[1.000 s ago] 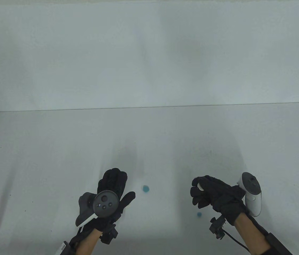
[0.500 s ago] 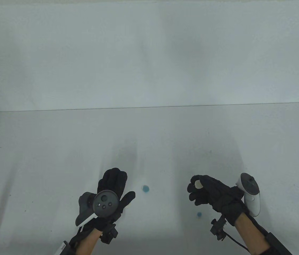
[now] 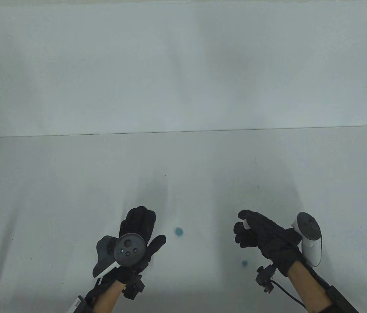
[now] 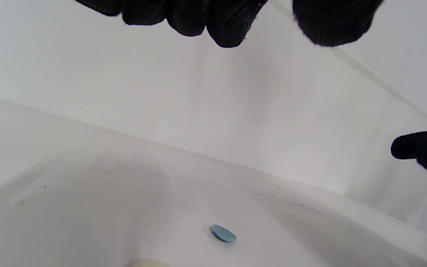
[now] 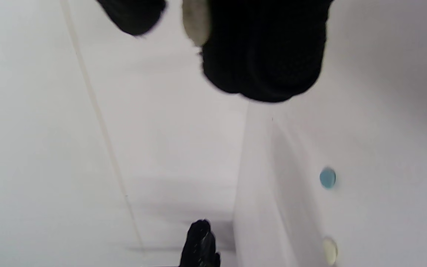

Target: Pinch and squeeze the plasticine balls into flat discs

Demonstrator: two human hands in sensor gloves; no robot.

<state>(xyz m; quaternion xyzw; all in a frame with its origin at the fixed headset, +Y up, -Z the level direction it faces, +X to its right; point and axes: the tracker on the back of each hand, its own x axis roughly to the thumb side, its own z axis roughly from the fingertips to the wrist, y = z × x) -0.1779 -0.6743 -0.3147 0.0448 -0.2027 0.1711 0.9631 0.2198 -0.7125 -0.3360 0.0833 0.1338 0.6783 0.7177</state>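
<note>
My right hand is raised over the table and pinches a small white plasticine piece between thumb and fingers. The piece also shows in the right wrist view. My left hand is spread, palm down, holding nothing, with its fingers apart from the table. A flattened blue disc lies between the hands and also shows in the left wrist view. A small blue ball lies on the table below my right hand.
A cream plasticine piece lies near my left hand, beyond the blue disc; the table view hides it. The white table ends at a white back wall.
My right hand's thumb and fingers have shifted around the white piece; the hand drifted slightly left, then back. My left hand, the blue disc and the blue ball have not moved.
</note>
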